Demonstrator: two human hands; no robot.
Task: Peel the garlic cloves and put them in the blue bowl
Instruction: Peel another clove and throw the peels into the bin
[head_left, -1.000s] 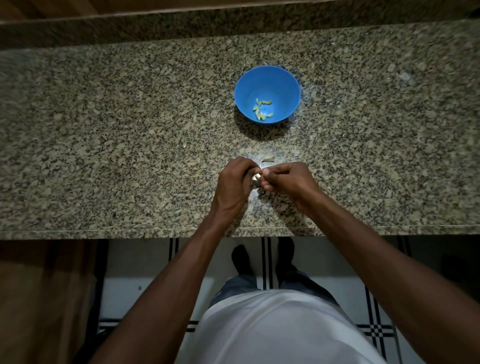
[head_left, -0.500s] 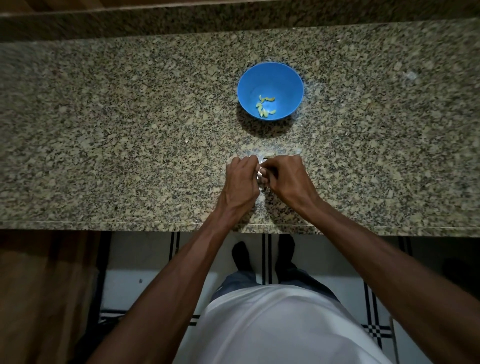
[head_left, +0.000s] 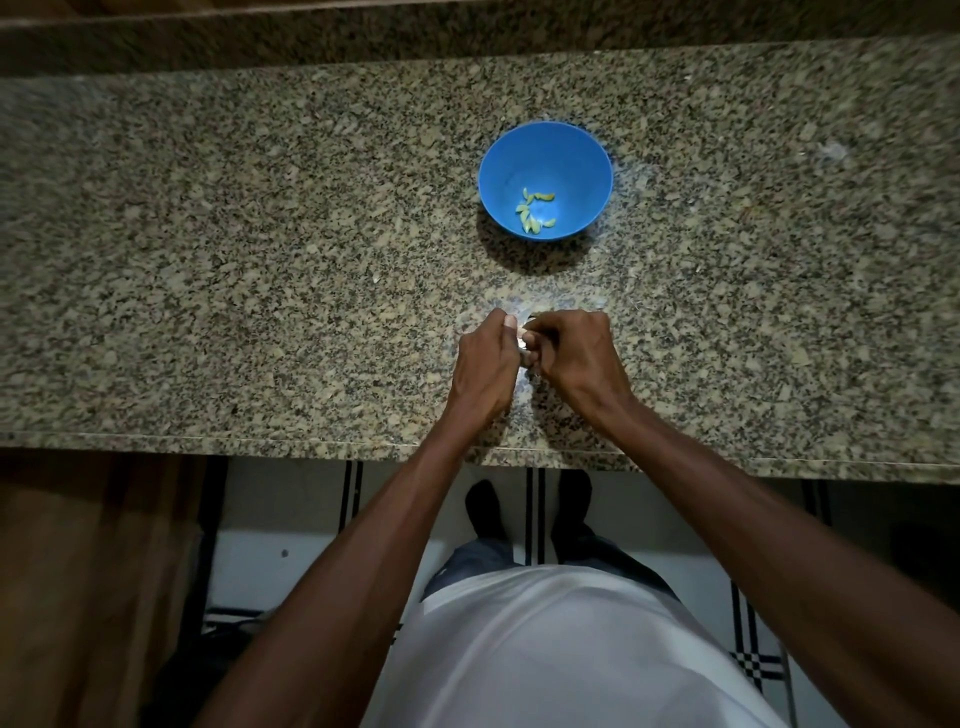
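Speckled granite counter (head_left: 260, 260) above white floor tiles (head_left: 291, 519) with black stripes.

peeled cloves (head_left: 535, 210) in bowl (head_left: 498, 171) on counter (head_left: 208, 260), behind both hands (head_left: 488, 364)

Dim scene, light pooled mid-counter (head_left: 260, 260), dark corners, blurred curved edges

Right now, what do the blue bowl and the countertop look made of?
Blue bowl: likely plastic; uniform saturated colour, thin rim, smooth with a soft dull sheen. Could be melamine.
Countertop: looks like polished granite; speckled tan, grey and black grains, a glossy reflection patch just beyond the hands, squared front edge. Engineered stone can't be ruled out.
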